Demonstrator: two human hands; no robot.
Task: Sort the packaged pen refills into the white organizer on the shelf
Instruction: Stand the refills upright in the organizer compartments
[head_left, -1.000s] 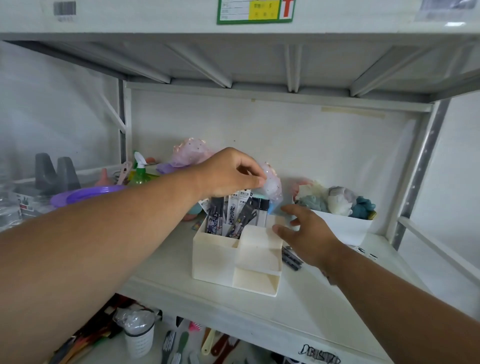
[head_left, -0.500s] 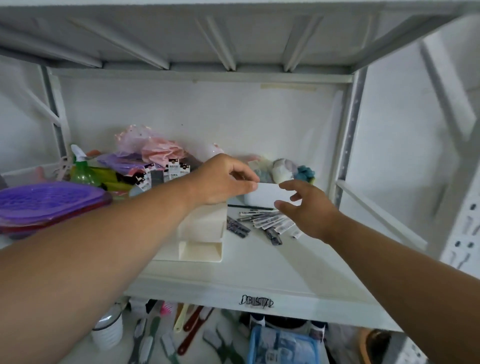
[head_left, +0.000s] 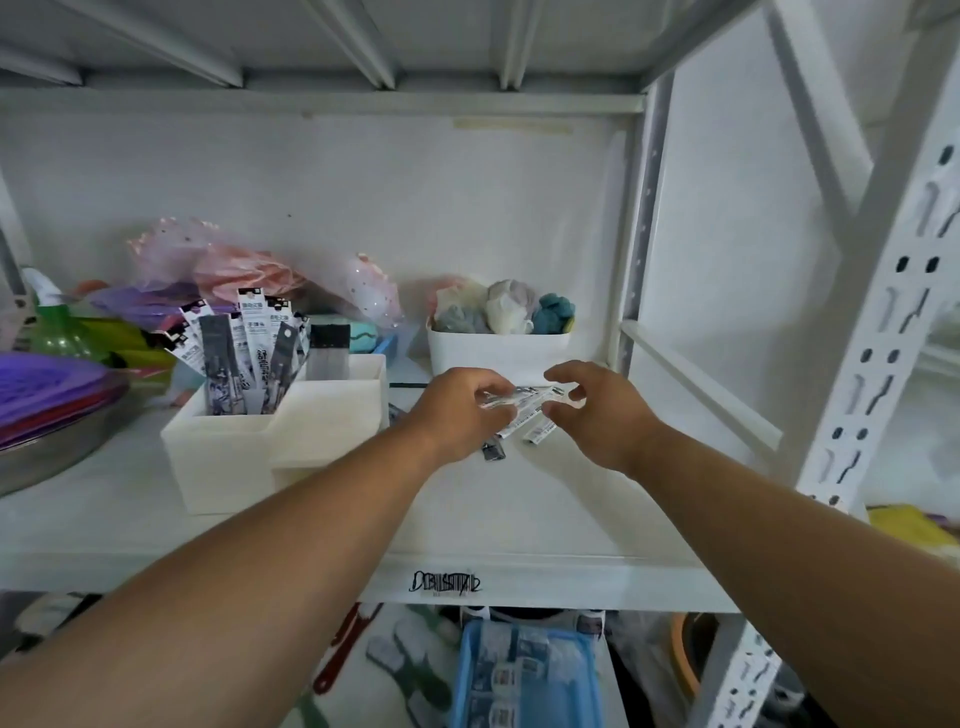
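Note:
The white organizer (head_left: 228, 467) stands left of centre on the shelf, with several packaged pen refills (head_left: 254, 338) upright in its rear compartment. More refill packs (head_left: 535, 415) lie loose on the shelf board to its right. My left hand (head_left: 457, 415) is over that pile, its fingers curled round one or more white packs. My right hand (head_left: 602, 415) hovers just right of it with loosely curled fingers, and thumb and forefinger are apart at the end of a pack. The hands hide part of the pile.
A white bin of soft items (head_left: 498, 353) stands right behind the pile. A purple lid on a metal bowl (head_left: 47, 384), a green spray bottle (head_left: 57, 322) and pink bags crowd the left. A slotted upright (head_left: 883, 312) stands to the right. Below hangs a blue crate (head_left: 524, 675).
My left hand left the organizer and moved right onto the loose pile, taking hold of packs. My right hand closed in on the same pile. The view swung right.

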